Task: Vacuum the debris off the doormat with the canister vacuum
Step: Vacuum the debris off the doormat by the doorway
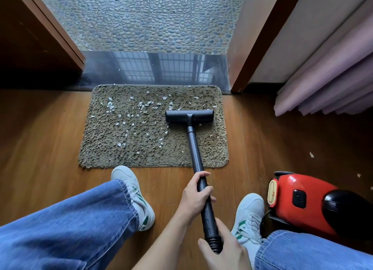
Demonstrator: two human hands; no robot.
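A shaggy brown doormat [141, 148] lies on the wood floor by the doorway. Several white debris scraps [141, 106] are scattered over its left and middle parts. The black vacuum floor nozzle [189, 115] rests on the mat's right rear area. Its black wand [194, 148] slants back toward me. My left hand [194, 197] grips the wand midway. My right hand [226, 249] grips the wand's lower end at the ribbed hose cuff. The red canister vacuum [302, 201] sits on the floor to my right.
My two legs in blue jeans and white sneakers [133, 191] flank the wand. A dark glossy threshold [155, 68] and pebble paving lie beyond the mat. A wooden door frame [252, 48] and pink curtain [327, 78] stand right; stray scraps [311, 154] lie on the floor.
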